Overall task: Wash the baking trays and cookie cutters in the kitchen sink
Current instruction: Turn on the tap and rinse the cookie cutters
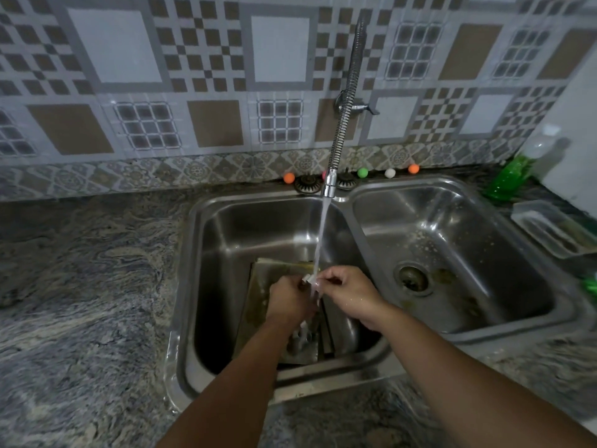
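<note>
Left hand point(287, 302) and right hand point(350, 294) together pinch small white cookie cutter point(310, 280) under water stream point(321, 234), above baking tray point(268, 305) lying in left sink basin point(226, 240). Behind, faucet point(342, 124), tiled wall point(161, 76).

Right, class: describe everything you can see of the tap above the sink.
The tap looks like shiny metal. A ribbed, spring-like flexible hose runs down from the top of the picture, past a wall fitting with a small lever on the patterned tiles, to a smooth chrome nozzle hanging above the divider between the two basins. It is running: a stream of water falls into the left basin onto a small pale object held between both hands. Nothing touches the tap itself.
</note>
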